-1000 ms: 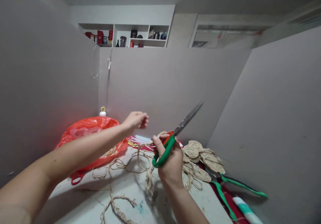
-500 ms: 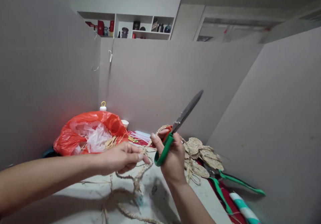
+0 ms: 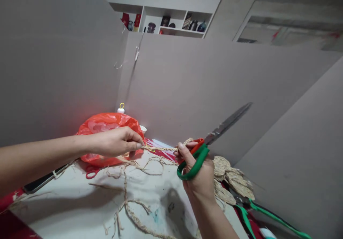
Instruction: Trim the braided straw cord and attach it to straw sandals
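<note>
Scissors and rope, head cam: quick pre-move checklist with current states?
1. Right hand grips the scissors by the green and orange handles: ok.
2. Blades shut, tip aimed up and away from both hands: ok.
3. Left hand pinches the braided straw rope: ok.
4. Rope runs roughly straight between the two hands: ok; whether it is under real tension: cannot tell.
5. Rope between the blades: not ok, the blades stand above and beyond it.
6. Loose rope loops on the white table clear of the held stretch: ok; the red plastic bag sits right behind the left hand.
</note>
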A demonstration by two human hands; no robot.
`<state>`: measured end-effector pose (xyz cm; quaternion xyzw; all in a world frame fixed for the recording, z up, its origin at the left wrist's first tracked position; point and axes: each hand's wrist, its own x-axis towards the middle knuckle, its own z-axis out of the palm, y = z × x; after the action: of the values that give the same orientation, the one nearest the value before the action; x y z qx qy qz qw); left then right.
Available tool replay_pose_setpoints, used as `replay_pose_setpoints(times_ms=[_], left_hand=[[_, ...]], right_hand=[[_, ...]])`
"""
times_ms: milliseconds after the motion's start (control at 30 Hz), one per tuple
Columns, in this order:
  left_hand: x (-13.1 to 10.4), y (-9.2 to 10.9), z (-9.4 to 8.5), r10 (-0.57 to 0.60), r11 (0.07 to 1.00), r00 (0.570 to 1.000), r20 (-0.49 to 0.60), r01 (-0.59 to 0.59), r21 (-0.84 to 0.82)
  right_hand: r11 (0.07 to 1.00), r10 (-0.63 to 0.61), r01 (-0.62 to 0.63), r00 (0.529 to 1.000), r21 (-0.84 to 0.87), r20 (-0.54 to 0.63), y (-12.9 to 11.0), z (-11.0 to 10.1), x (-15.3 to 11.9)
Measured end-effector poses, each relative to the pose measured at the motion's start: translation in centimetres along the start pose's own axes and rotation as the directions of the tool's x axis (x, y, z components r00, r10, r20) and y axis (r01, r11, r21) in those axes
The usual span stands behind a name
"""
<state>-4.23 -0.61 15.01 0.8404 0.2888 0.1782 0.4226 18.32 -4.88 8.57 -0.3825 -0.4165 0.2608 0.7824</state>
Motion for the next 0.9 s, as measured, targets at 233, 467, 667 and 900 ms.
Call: replay_pose_setpoints(times_ms=[233, 467, 667, 900], left_hand=[[-0.2, -4.0, 1.7, -0.139, 0.986, 0.985, 0.100, 0.128, 0.104], [1.2, -4.3, 7.8, 0.271, 0.951, 0.920, -0.283, -0.211, 0.224], [3.0, -6.3, 11.0, 0.033, 0.968, 0.969, -0.245, -0.092, -0.235], [3.8, -9.0, 12.3, -0.163, 0.839, 0.962, -0.219, 0.019, -0.544]], right_hand=[[0.998, 0.044, -0.045, 0.999, -0.039, -0.013, 2.3, -1.8, -0.3], [0.963, 0.185, -0.165, 0.980, -0.214, 0.074, 4.5, -1.5, -2.6], [0.923, 0.219, -0.168, 0.969, -0.345, 0.114, 4.2, -1.6, -3.8], [0.858, 0.309, -0.230, 0.945, -0.459, 0.104, 5.2, -2.5, -4.9]])
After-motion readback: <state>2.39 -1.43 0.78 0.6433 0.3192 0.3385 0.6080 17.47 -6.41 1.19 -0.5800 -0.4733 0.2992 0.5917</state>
